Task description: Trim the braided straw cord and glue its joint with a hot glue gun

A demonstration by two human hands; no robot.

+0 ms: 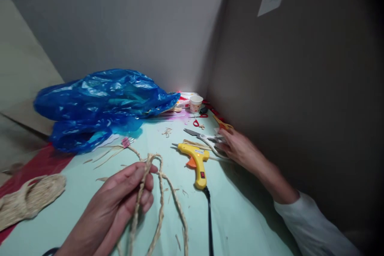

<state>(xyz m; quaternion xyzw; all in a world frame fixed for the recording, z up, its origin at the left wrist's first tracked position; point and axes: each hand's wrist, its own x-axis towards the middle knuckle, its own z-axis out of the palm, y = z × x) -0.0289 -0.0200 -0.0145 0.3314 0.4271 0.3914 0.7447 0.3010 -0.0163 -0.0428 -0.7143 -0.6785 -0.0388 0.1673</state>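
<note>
My left hand (120,196) is closed on a braided straw cord (162,204), pinching it between thumb and fingers where it bends into a loop. Its strands hang down toward the near edge of the view, and one end runs back to a pink clip (125,142). Stretched out to the right, my right hand (240,148) has its fingers around the white handles of a pair of scissors (207,139), whose grey blades point left. The handles are partly hidden by the fingers. Between the hands lies a yellow glue gun (196,162) with an orange trigger.
A blue plastic bag (105,96) bulges at the back left. A woven straw sandal (33,200) lies at the left on red cloth. Behind the scissors are a paper cup (196,104), red-handled scissors (196,123) and an orange-handled tool (223,124). A dark wall (300,88) closes the right side.
</note>
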